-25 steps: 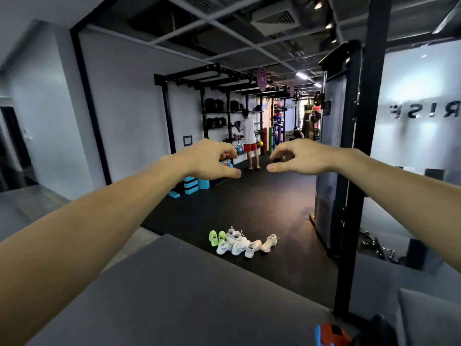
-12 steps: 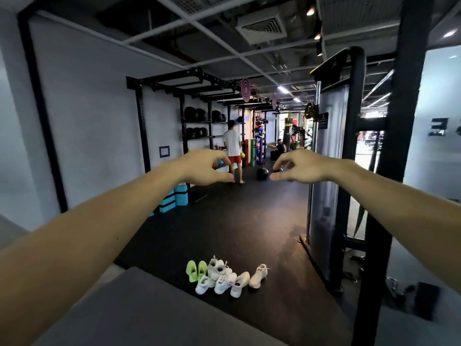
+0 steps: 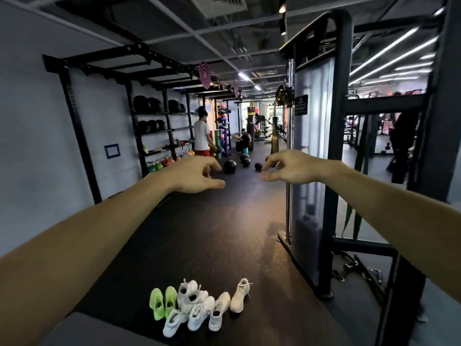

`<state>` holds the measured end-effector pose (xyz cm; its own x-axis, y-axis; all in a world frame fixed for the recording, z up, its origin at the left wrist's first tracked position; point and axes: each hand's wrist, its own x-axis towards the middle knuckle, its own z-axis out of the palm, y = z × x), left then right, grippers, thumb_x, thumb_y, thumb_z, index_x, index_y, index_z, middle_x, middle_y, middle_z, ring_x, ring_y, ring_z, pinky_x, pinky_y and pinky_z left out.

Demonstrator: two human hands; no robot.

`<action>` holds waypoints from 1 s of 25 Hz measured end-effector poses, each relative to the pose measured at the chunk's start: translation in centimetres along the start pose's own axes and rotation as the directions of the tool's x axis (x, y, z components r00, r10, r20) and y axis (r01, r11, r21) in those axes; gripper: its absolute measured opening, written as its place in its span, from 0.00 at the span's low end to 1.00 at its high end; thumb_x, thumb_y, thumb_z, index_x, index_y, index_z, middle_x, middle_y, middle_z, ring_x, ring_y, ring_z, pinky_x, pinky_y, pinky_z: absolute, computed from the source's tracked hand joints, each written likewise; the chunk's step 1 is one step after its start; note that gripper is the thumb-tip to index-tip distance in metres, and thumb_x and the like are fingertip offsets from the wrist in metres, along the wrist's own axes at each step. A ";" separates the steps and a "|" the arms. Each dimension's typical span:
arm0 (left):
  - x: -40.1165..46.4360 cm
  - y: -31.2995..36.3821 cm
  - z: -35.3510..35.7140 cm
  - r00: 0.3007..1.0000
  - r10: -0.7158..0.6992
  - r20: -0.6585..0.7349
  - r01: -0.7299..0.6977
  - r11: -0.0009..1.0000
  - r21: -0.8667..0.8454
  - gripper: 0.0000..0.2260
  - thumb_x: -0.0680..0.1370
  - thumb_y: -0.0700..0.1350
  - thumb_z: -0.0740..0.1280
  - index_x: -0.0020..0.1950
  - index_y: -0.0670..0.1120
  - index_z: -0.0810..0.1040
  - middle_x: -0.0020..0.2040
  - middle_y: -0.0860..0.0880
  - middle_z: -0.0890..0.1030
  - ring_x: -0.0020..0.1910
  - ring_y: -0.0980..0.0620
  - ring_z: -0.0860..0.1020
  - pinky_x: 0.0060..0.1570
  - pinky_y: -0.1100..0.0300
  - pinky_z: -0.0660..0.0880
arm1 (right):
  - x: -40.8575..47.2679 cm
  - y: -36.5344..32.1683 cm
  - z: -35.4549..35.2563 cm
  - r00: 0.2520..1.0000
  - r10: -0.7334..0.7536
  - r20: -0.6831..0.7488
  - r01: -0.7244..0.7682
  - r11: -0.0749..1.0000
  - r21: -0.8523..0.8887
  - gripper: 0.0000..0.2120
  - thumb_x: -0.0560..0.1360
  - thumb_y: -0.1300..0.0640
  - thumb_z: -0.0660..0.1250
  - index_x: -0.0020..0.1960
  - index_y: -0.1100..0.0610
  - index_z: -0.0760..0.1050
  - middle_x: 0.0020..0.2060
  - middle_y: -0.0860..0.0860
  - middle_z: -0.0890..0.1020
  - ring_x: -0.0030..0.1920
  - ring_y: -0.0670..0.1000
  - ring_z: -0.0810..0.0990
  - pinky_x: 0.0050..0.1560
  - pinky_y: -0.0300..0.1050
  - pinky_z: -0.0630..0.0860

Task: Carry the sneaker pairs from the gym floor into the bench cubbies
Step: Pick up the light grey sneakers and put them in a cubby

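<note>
Several sneakers lie bunched on the dark gym floor (image 3: 212, 233) low in the view. A neon green pair (image 3: 162, 302) is on the left, several white sneakers (image 3: 197, 309) crowd the middle, and one white sneaker (image 3: 240, 295) stands apart on the right. Both my arms reach forward, well above and beyond the shoes. My left hand (image 3: 193, 174) and my right hand (image 3: 290, 167) hang with loosely curled fingers and hold nothing. No bench cubbies are in view.
A grey padded surface (image 3: 82, 330) fills the lower left corner. A black cable machine frame (image 3: 334, 151) stands right of the shoes. A black rack (image 3: 154, 116) with balls lines the left wall. A person (image 3: 201, 136) stands far down the aisle, with medicine balls (image 3: 229, 166) on the floor.
The view has moved forward and turned right; the sneakers have come closer and lower in frame. Both hands stay raised and empty, thumbs a little farther apart.
</note>
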<state>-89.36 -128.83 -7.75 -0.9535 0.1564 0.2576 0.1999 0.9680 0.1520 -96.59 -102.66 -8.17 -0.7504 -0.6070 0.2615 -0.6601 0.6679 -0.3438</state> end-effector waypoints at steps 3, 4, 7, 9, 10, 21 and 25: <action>7.9 -3.8 2.3 1.000 -0.003 0.011 0.003 1.000 -0.011 0.25 0.72 0.63 0.67 0.65 0.55 0.72 0.61 0.51 0.75 0.52 0.57 0.72 0.47 0.62 0.69 | 8.0 5.8 1.5 1.000 0.025 0.018 -0.026 1.000 0.009 0.22 0.72 0.39 0.66 0.59 0.51 0.75 0.60 0.50 0.74 0.57 0.49 0.72 0.53 0.44 0.67; 10.5 -5.2 3.0 1.000 -0.008 0.016 0.008 1.000 0.002 0.24 0.72 0.63 0.67 0.65 0.55 0.72 0.61 0.51 0.75 0.51 0.58 0.71 0.46 0.63 0.67 | 10.9 7.5 2.1 0.999 0.023 0.025 -0.023 1.000 0.001 0.22 0.72 0.39 0.66 0.60 0.51 0.74 0.62 0.50 0.74 0.59 0.51 0.72 0.55 0.45 0.67; 17.6 -9.3 4.6 0.999 -0.041 0.015 0.041 0.999 -0.001 0.24 0.73 0.62 0.67 0.65 0.55 0.71 0.63 0.51 0.74 0.52 0.58 0.69 0.48 0.62 0.66 | 18.8 11.5 3.6 1.000 0.019 0.020 -0.019 1.000 0.013 0.20 0.72 0.39 0.66 0.58 0.50 0.74 0.61 0.50 0.75 0.60 0.51 0.73 0.53 0.45 0.67; 21.2 -11.6 5.8 0.998 -0.052 0.019 0.053 0.999 -0.012 0.24 0.72 0.62 0.67 0.65 0.55 0.71 0.64 0.51 0.74 0.53 0.58 0.70 0.49 0.61 0.66 | 23.0 13.3 4.6 1.000 0.010 0.025 -0.010 1.000 0.014 0.20 0.72 0.40 0.66 0.58 0.51 0.75 0.59 0.51 0.75 0.59 0.51 0.73 0.52 0.44 0.66; 23.3 -13.2 6.6 0.998 -0.061 0.018 0.061 0.998 -0.022 0.24 0.72 0.62 0.67 0.65 0.56 0.71 0.64 0.50 0.74 0.55 0.57 0.70 0.49 0.60 0.66 | 25.5 14.5 5.3 1.000 0.005 0.023 -0.005 1.000 0.007 0.21 0.73 0.40 0.66 0.59 0.51 0.75 0.60 0.51 0.75 0.59 0.52 0.74 0.52 0.45 0.67; 48.7 -36.0 19.0 0.987 -0.109 0.114 0.121 0.988 -0.100 0.24 0.71 0.65 0.67 0.65 0.59 0.70 0.66 0.49 0.73 0.62 0.51 0.73 0.60 0.51 0.72 | 55.6 27.6 18.7 0.999 0.032 0.027 -0.032 0.999 -0.006 0.23 0.73 0.40 0.65 0.63 0.50 0.72 0.61 0.48 0.75 0.61 0.51 0.72 0.54 0.42 0.65; 56.2 -42.0 24.6 0.978 -0.113 0.178 0.138 0.982 -0.133 0.24 0.71 0.64 0.67 0.65 0.60 0.70 0.66 0.51 0.73 0.61 0.52 0.73 0.58 0.50 0.73 | 63.7 32.7 24.1 0.994 0.089 0.060 -0.089 0.996 -0.003 0.23 0.73 0.39 0.64 0.63 0.50 0.72 0.61 0.48 0.74 0.60 0.50 0.72 0.53 0.42 0.65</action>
<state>-156.85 -155.90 -23.15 -0.9948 0.0784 0.0649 0.0949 0.9455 0.3115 -165.20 -129.90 -24.50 -0.8031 -0.5696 0.1752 -0.5905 0.7210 -0.3627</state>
